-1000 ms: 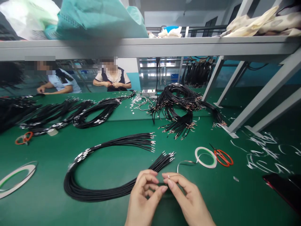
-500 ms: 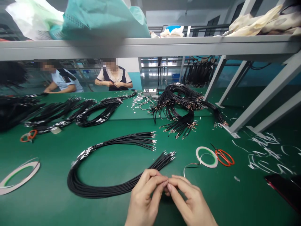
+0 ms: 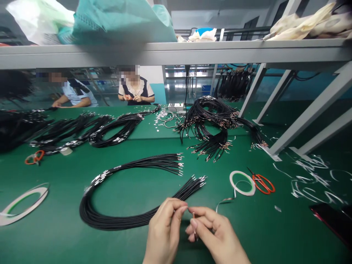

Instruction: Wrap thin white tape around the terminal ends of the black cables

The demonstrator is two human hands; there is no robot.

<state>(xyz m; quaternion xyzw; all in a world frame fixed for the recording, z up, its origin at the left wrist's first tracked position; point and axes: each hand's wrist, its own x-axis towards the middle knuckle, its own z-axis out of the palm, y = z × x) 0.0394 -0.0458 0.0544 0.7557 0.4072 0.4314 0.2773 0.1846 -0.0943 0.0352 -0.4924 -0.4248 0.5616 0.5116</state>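
Observation:
At the bottom middle my left hand and my right hand meet over the green table. Both pinch one thin black wire with a metal tip, fingers closed, the tip standing between the right thumb and forefinger. Just beyond them lies a looped bundle of black wires whose terminal ends fan out to the right. A second fan of ends lies farther back.
A roll of white tape and orange-handled scissors lie to the right, white scraps beyond. More wire bundles fill the back. Another tape ring and scissors sit left. Two people work across the table under a metal shelf.
My hands have drawn slightly apart and the right one has turned, so the wire's metal tip now shows between its fingers. The tape's loose tail has shifted.

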